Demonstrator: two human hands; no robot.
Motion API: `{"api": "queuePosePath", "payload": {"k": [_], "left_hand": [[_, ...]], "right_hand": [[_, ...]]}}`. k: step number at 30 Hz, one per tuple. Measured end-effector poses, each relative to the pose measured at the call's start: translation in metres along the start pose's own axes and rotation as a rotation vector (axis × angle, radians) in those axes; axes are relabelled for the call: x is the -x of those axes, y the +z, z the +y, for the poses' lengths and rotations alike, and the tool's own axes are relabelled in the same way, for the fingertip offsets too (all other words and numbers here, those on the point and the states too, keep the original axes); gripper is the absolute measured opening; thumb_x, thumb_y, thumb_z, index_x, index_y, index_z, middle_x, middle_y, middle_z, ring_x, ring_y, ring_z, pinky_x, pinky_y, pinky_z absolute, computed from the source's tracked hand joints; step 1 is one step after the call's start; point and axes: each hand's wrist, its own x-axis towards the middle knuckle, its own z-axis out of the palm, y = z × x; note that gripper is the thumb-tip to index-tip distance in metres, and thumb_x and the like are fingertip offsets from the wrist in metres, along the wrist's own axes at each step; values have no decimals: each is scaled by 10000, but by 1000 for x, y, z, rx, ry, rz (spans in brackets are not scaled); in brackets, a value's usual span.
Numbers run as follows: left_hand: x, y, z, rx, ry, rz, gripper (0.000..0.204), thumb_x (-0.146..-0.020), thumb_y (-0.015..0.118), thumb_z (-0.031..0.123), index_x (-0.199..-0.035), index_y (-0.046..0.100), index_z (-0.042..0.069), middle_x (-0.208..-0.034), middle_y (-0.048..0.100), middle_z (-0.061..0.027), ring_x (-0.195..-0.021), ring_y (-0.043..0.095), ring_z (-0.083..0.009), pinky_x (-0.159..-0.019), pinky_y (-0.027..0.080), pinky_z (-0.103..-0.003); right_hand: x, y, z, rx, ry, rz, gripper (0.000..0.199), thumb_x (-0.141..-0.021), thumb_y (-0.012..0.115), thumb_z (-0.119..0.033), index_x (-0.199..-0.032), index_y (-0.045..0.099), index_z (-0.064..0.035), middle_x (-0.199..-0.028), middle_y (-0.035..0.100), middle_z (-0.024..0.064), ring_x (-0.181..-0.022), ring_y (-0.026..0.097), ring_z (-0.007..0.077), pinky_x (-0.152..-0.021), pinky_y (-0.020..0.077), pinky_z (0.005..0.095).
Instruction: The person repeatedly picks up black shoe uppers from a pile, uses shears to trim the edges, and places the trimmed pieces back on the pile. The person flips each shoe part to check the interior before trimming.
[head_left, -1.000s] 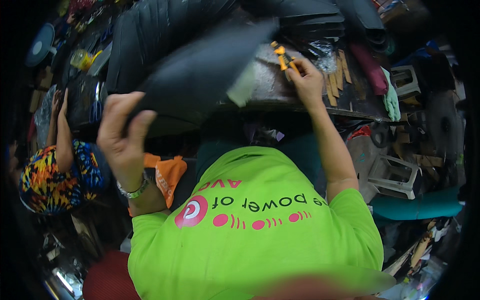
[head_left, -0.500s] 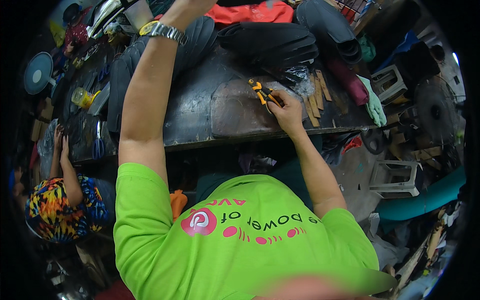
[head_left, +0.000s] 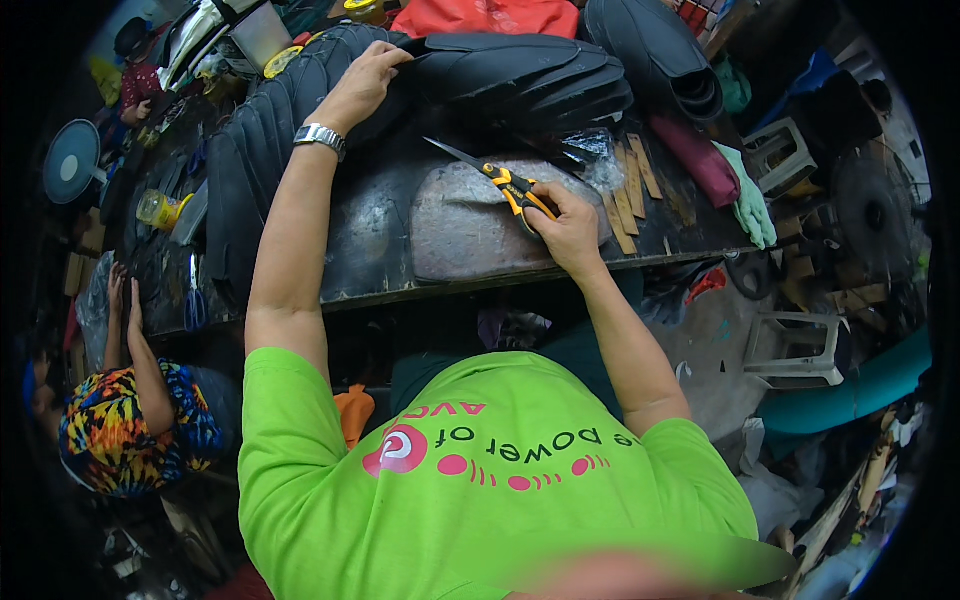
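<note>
Right fingers (head_left: 548, 191) curl closed around yellow-and-black scissors (head_left: 508, 186); left fingers (head_left: 390, 55) meet stacked black sheets (head_left: 520, 78), grip impossible to tell.

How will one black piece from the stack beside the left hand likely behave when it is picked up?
A piece from the black stack would probably flex but not go limp, since the layers lie curved without crumpling. It may be light for its size, as the edges look thin. Its smooth, slightly shiny surface could slide easily.
</note>
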Motion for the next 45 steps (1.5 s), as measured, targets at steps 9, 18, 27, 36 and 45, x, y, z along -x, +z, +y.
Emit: {"api": "queuePosePath", "payload": {"k": [9, 18, 27, 36, 45], "left_hand": [[3, 48, 23, 95, 14, 135, 532, -913, 549, -45, -1415, 468, 112, -1430, 474, -147, -1319, 485, -345, -1128, 387, -375], [159, -31, 72, -38, -160, 565, 263, -883, 705, 87, -1145, 708, 73, -1148, 677, -103, -1174, 606, -280, -1000, 469, -358], [320, -44, 55, -285, -780, 819, 654, -763, 871, 244, -1303, 551, 61, -1073, 649, -168, -1037, 625, -320, -933, 482, -421], [329, -66, 37, 80, -706, 936, 260, -776, 846, 86, -1000, 720, 46, -885, 699, -20, -830, 654, -119, -796, 519, -259], [330, -142, 110, -47, -352, 1117, 264, -817, 793, -26, -1044, 671, 32, -970, 704, -45, -856, 659, -98, -799, 532, -222]], "right_hand": [[-1, 2, 1, -16, 61, -21, 264, -790, 747, -178, -1007, 697, -35, -883, 721, 148, -811, 719, 269, -719, 532, 332], [-1, 2, 12, -19, 105, -50, 260, -818, 745, -134, -1050, 695, -27, -889, 730, 109, -817, 709, 168, -743, 526, 281], [-4, 2, 17, -24, 41, -63, 261, -849, 725, -84, -1095, 682, -6, -942, 714, 66, -867, 657, 120, -807, 509, 262], [-3, 0, 20, -26, 17, -87, 263, -861, 715, -71, -1105, 671, 16, -965, 707, 63, -883, 650, 120, -822, 502, 256], [-3, 0, 23, -84, 35, -62, 225, -882, 697, -45, -1094, 663, 21, -968, 690, 48, -894, 630, 102, -827, 488, 239]]}}
